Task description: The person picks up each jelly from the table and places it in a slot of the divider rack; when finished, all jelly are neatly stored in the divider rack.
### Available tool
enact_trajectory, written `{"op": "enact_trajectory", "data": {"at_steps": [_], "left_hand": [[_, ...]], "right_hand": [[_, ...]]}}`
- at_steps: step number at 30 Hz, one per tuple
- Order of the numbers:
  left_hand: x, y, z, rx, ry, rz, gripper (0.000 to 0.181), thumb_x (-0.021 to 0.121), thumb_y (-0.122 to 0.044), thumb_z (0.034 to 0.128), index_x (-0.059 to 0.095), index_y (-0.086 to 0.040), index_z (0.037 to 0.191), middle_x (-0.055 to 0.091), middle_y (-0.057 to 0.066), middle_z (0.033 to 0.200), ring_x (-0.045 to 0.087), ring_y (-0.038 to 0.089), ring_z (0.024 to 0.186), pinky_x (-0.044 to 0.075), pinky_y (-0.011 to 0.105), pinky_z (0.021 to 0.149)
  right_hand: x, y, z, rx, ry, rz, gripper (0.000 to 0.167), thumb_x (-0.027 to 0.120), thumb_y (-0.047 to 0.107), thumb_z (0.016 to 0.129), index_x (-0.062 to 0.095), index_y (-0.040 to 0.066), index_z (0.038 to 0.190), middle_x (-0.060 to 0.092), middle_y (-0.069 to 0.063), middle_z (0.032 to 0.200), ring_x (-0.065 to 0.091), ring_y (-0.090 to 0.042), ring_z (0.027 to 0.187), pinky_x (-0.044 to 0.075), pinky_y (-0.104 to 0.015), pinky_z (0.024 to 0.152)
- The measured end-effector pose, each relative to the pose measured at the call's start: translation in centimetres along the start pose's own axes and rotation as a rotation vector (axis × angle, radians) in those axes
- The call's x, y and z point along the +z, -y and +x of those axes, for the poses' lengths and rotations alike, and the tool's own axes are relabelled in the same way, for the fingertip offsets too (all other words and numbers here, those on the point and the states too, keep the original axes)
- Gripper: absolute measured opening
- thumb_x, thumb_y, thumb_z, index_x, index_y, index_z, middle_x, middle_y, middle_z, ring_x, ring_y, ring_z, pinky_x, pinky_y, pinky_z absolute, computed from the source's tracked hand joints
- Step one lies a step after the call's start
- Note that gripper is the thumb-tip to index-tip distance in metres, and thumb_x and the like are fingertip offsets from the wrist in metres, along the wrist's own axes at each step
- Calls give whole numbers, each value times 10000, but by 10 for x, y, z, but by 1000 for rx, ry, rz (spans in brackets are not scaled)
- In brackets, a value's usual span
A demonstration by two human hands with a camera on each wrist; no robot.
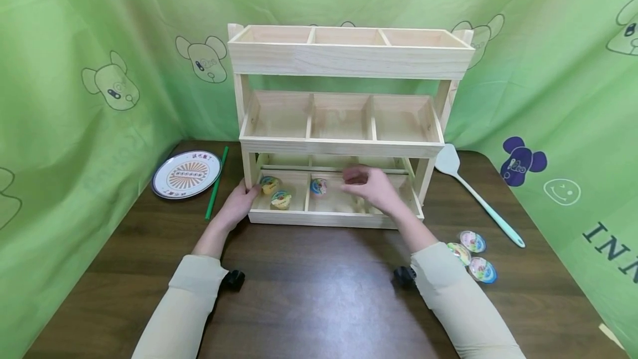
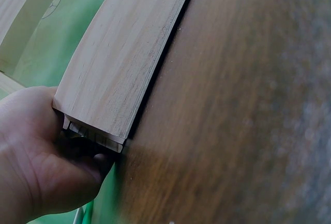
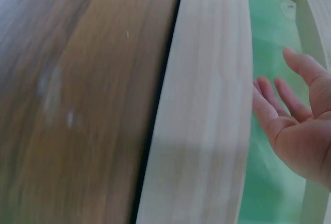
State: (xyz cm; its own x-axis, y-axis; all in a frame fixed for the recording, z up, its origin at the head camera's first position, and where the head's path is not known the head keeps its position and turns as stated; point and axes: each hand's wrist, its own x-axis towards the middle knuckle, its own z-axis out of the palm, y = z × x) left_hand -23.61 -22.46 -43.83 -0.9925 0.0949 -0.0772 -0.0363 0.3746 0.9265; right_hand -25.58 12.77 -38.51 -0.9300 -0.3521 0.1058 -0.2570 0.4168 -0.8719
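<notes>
At the left end of the wooden rack's bottom tray (image 1: 326,219), the left hand (image 1: 238,204) grips the corner; the left wrist view shows that hand (image 2: 44,157) around the end of the wooden board (image 2: 121,53). Over the tray's middle and right part is the right hand (image 1: 371,186), its fingers apart and holding nothing. In the right wrist view the right hand (image 3: 297,120) is behind the front board (image 3: 201,100), fingers spread. Two yellowish cups (image 1: 269,184) (image 1: 281,200) lie in the left compartment, and one pink-and-blue cup (image 1: 318,186) in the middle one.
Three lidded cups (image 1: 482,270) lie on the table (image 1: 309,292) by the right forearm. A pale spatula (image 1: 480,201) is right of the rack, a white plate (image 1: 186,174) and a green stick (image 1: 216,184) left of it. Upper (image 1: 349,60) and middle tiers (image 1: 341,147) overhang the bottom tray.
</notes>
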Motion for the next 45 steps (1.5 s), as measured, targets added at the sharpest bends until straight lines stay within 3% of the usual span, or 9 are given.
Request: {"op": "enact_trajectory", "data": {"at_steps": [4,12,33,39,45], "left_hand": [[0,0,1,3,1,4,645,384,-250,1097,89,34,1595,228,319,1591,241,420,1463,206,559,1178],[-1,0,0,1,-4,9,637,388,-245,1096,102,28,1596,245,313,1587,258,409,1457,222,555,1174],[0,0,-1,1,-7,7,631,390,-240,1095,115,30,1594,243,305,1591,248,401,1462,212,548,1179],[-1,-1,-2,0,0,-4,644,390,-246,1093,97,16,1602,231,300,1599,241,398,1465,207,549,1181],[0,-2,-2,14,2,6,641,382,-242,1096,90,23,1602,220,304,1602,234,409,1468,206,552,1181]], "right_hand": [[-15,-2,-12,-31,9,-9,430,789,127,890,647,-80,1238,682,-241,1186,669,-312,1078,526,-400,946],[-45,-12,-32,-58,5,-40,387,784,93,891,661,-67,1222,691,-223,1171,665,-296,1090,515,-227,871],[-102,-31,-87,16,16,-187,403,781,199,911,668,-19,1229,702,-184,1163,662,-285,1085,515,-196,840],[-117,-39,-104,36,-18,-252,356,785,200,909,694,30,1208,726,-94,1132,665,-162,1052,490,-170,857],[-131,-44,-123,39,-47,-249,359,783,231,913,697,44,1206,720,-126,1146,653,-68,1045,485,-146,846]]}}
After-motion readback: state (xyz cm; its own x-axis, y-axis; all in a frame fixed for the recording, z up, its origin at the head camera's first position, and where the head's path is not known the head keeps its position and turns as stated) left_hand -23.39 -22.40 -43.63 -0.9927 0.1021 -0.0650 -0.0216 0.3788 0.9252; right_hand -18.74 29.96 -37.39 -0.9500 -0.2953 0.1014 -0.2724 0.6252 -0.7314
